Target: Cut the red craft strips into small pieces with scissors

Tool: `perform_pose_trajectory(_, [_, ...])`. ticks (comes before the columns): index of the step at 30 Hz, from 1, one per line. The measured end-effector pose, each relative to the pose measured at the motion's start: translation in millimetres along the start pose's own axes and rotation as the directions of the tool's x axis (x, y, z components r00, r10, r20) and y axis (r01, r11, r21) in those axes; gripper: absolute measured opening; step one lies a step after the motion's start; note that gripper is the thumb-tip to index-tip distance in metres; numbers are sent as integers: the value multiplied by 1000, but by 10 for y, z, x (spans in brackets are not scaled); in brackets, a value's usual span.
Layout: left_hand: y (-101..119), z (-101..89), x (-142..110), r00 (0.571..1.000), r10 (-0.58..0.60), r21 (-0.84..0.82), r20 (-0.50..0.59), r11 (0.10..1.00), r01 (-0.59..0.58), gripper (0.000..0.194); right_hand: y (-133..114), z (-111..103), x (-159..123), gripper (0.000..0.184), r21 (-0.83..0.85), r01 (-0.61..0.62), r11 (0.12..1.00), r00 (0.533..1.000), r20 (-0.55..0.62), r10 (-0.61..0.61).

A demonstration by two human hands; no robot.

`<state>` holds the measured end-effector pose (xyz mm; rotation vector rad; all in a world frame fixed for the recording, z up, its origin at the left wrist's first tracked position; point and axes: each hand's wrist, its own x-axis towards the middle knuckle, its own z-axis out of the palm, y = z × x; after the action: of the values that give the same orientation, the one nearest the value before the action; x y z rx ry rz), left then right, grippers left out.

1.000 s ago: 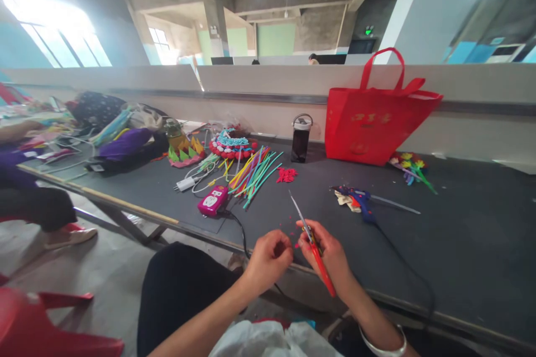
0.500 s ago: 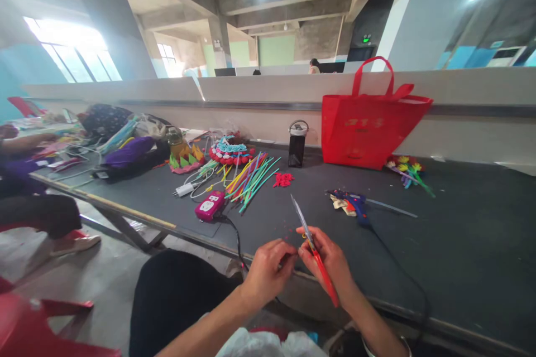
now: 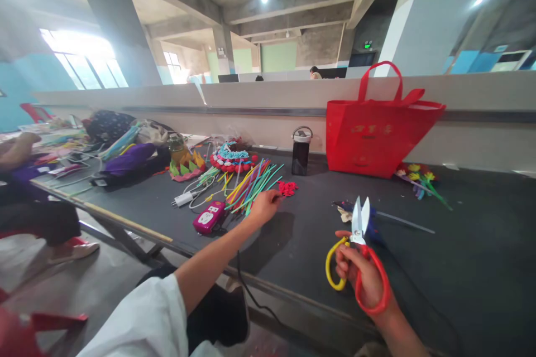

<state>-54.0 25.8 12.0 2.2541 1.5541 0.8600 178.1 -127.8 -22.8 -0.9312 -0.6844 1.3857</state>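
Observation:
My right hand (image 3: 364, 281) is wrapped around scissors (image 3: 359, 228) with one yellow and one red handle loop. The blades point away from me, slightly apart, over the right part of the black table. My left hand (image 3: 266, 206) reaches forward with its fingers pinched together, at the edge of a small pile of red pieces (image 3: 288, 188). Whatever those fingers hold is too small to make out. Just left of this hand lies a bundle of colourful thin strips (image 3: 255, 181). Beyond the scissors is a blue glue gun (image 3: 374, 230), partly hidden, with a clear glue stick.
A magenta power socket (image 3: 209, 217) and a white charger (image 3: 184, 198) with its cable lie at left. Behind stand a black bottle (image 3: 300, 153), a red bag (image 3: 368, 139) and craft pieces (image 3: 229, 156). Another person's arm (image 3: 19, 150) shows far left.
My left hand has moved from beside the right one, forward to the red pile. My right hand has shifted right and turned the scissors, whose blades now stand apart.

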Motion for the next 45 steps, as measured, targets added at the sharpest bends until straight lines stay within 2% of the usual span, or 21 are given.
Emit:
perform_pose_trajectory(4, [-169,148,463,1000,-27,66,-3,997,28,18,9,-48,24,53,89,-92,992,996,30,89])
perform_pose_trajectory(8, [-250,336,717,998,-52,149,-30,987,55,28,21,-48,5,51,82,-118,990,992,63,113])
perform_pose_trajectory(12, [-254,599,839,997,-74,235,-33,969,80,47,42,-57,9,44,69,-119,991,991,67,114])
perform_pose_trajectory(15, [-203,788,868,998,-69,297,-2,952,67,61,43,-58,5,48,64,-124,990,991,63,120])
perform_pose_trajectory(17, [-164,867,886,998,-53,334,24,942,42,59,30,-45,-2,53,69,-122,990,991,56,118])
perform_pose_trajectory(19, [-140,895,918,998,-35,362,54,932,13,48,11,-24,-8,56,71,-116,991,992,48,112])
perform_pose_trajectory(22, [-135,865,984,992,0,378,124,925,-47,34,-13,2,-10,58,64,-110,992,994,33,108])
perform_pose_trajectory(27, [-42,824,1082,977,44,343,208,932,-115,28,-20,10,-12,59,61,-119,991,993,15,118])
perform_pose_trajectory(34, [282,898,1228,985,93,193,147,974,-121,33,-4,-19,-20,48,79,-148,986,989,22,146])
perform_pose_trajectory(38, [288,731,1290,993,100,113,56,988,-106,37,7,-31,-22,43,93,-150,984,989,25,148])
perform_pose_trajectory(40, [237,589,1237,996,87,84,-26,993,-84,39,11,-30,-19,44,88,-128,988,991,34,126])
perform_pose_trajectory(42, [144,452,1067,995,49,70,-92,997,-43,43,11,-25,-16,46,87,-111,990,993,41,108])
perform_pose_trajectory(44, [11,346,763,995,5,70,-100,998,2,47,7,-21,-10,48,93,-110,989,993,42,107])
perform_pose_trajectory(45, [-62,306,568,997,-11,73,-70,997,16,50,4,-21,-6,48,96,-112,989,993,44,108])
